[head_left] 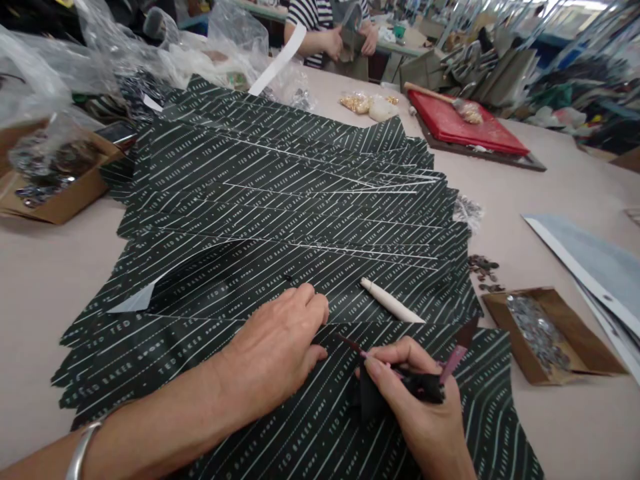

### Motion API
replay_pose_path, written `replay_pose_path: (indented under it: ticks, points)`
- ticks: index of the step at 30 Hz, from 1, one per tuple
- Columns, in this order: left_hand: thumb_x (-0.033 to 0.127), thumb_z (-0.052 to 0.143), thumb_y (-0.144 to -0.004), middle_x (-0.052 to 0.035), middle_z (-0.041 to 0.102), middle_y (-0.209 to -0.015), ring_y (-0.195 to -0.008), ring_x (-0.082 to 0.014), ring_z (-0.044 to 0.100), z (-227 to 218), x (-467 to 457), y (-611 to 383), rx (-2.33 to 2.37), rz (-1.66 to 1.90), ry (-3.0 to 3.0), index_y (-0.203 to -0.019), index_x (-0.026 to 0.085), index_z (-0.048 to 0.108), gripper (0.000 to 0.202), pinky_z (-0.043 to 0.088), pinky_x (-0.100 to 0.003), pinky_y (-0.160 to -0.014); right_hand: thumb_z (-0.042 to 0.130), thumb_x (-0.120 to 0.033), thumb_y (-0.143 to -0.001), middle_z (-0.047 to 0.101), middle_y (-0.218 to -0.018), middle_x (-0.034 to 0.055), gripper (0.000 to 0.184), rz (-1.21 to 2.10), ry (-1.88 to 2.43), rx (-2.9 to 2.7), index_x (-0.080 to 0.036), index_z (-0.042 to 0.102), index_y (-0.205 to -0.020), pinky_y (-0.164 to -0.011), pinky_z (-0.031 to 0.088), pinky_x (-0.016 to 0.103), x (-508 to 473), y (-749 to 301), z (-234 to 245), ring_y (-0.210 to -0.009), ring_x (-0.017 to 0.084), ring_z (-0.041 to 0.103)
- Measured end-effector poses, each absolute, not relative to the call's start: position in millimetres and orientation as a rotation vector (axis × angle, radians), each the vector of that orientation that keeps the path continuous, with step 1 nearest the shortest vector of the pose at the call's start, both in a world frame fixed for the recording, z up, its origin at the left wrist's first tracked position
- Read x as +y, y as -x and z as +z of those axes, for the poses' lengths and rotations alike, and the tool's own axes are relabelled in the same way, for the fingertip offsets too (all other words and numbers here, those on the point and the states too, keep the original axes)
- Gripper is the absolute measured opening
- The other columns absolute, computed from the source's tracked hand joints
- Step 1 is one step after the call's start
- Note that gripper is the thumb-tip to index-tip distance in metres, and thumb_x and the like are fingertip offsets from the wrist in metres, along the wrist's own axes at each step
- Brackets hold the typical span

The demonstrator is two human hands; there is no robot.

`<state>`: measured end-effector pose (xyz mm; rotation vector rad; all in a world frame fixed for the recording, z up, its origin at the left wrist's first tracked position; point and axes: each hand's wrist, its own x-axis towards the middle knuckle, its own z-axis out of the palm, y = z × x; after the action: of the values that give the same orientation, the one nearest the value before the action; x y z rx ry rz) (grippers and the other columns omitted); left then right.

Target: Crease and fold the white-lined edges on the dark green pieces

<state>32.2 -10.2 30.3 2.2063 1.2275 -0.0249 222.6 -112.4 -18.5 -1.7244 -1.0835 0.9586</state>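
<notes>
Dark fabric pieces [295, 217] with white diagonal stripes and lettering lie in a staggered pile across the table. My left hand [280, 340] rests on the pile by the edge of the front piece. Its fingers are curled under, and what they grip, if anything, is hidden. My right hand [425, 413] is closed around a slim pointed tool [420, 383] with pink parts and a black-wrapped middle. The tool's thin dark tip points left, toward my left hand. A cream-coloured rod [393, 300] lies on the fabric just beyond my right hand.
An open cardboard box [550, 333] of small metal parts stands at right, another box [60, 173] at left. A red board [465, 123] carries a mallet. Clear plastic bags [225, 40] crowd the back left. A co-worker [327, 37] in striped clothing handles a piece across the table.
</notes>
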Motion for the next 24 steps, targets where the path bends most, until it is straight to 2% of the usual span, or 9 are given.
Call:
replay_pose_path:
  ticks: [4,7,11,15,24]
  points:
    - [0.021,0.075,-0.083,0.0025,0.063,-0.093,-0.088,-0.0199,0.06,34.8,0.5,-34.8,1.225,-0.141,-2.04,-0.1,0.023,0.055,0.026,0.038,-0.032,-0.073,0.069,-0.035,-0.084,0.071,-0.073,0.0014,0.021,0.845,1.741,-1.14,-0.021,0.067,-0.069,-0.055,0.049,0.022,-110.1,-221.7,-12.1,-0.062,0.014,0.063]
    - [0.029,0.069,-0.086,0.0053,0.063,-0.081,-0.08,-0.0173,0.058,31.8,3.7,-33.1,1.219,-0.143,-1.996,-0.082,0.023,0.059,0.012,0.033,-0.031,-0.067,0.069,-0.029,-0.083,0.07,-0.068,-0.0003,0.019,0.819,1.698,-1.245,-0.022,0.065,-0.066,-0.055,0.05,0.021,-108.5,-223.3,-11.1,-0.059,0.013,0.063]
    - [0.034,0.062,-0.086,0.0075,0.06,-0.069,-0.069,-0.014,0.054,28.4,3.0,-30.9,1.23,-0.097,-1.89,-0.073,0.024,0.06,0.016,0.03,-0.031,-0.062,0.067,-0.024,-0.084,0.07,-0.068,-0.0016,0.016,0.772,1.69,-1.294,-0.022,0.065,-0.068,-0.056,0.052,0.02,-107.8,-223.3,-10.9,-0.062,0.013,0.066]
    - [0.036,0.06,-0.086,0.008,0.061,-0.069,-0.068,-0.0135,0.054,26.8,-0.3,-30.4,1.254,-0.049,-1.862,-0.078,0.026,0.063,0.013,0.031,-0.031,-0.063,0.067,-0.022,-0.083,0.071,-0.068,-0.0022,0.016,0.715,1.678,-1.361,-0.022,0.065,-0.068,-0.055,0.052,0.019,-106.6,-221.8,-8.2,-0.06,0.012,0.067]
    - [0.031,0.058,-0.087,0.0066,0.061,-0.075,-0.069,-0.0137,0.053,22.8,-7.1,-31.6,1.257,0.034,-1.893,-0.082,0.025,0.064,0.01,0.031,-0.03,-0.064,0.067,-0.019,-0.084,0.073,-0.069,-0.0007,0.014,0.643,1.631,-1.463,-0.022,0.065,-0.07,-0.053,0.054,0.019,-102.8,-219.0,-7.1,-0.06,0.013,0.069]
